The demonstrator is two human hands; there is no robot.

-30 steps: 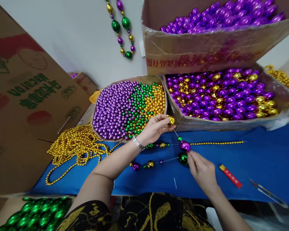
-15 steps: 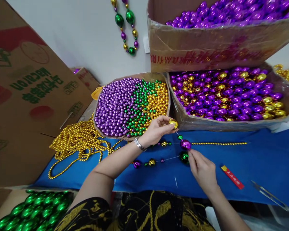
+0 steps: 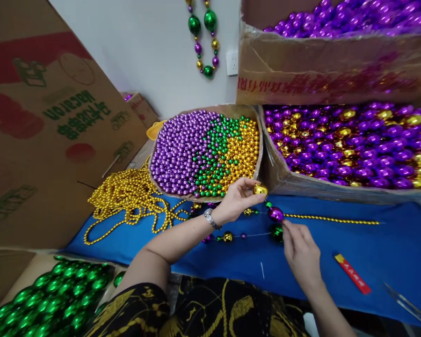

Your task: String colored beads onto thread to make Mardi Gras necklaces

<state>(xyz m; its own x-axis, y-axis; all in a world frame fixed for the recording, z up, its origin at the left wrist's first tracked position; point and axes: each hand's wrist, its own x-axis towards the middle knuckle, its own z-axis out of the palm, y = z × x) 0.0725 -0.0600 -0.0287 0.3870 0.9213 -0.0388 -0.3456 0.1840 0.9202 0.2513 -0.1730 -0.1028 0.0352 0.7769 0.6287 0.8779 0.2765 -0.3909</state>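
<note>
My left hand (image 3: 240,199), a watch on its wrist, pinches a large gold bead (image 3: 260,190) between thumb and fingertips. Just below it on the same string are a small green bead (image 3: 268,204) and a big purple bead (image 3: 275,214). My right hand (image 3: 301,250) is closed at the purple bead's right side, its fingertips pinching the bead string there; exactly what lies between them is hidden. A big green bead (image 3: 276,232) touches or nearly touches those fingers. From it a strand with a gold bead (image 3: 228,237) runs left along the blue cloth (image 3: 224,262).
Behind my hands stands a box of small purple, green and gold beads (image 3: 182,154). Boxes of larger beads (image 3: 337,150) are at right. Gold bead chains (image 3: 122,194) lie left. A red-and-yellow packet (image 3: 352,274) and metal tweezers-like tool (image 3: 409,302) lie right.
The view has swung left, so things appear farther right. My left hand has brought the gold bead slightly closer to the small green bead. My right hand keeps its pinch.
</note>
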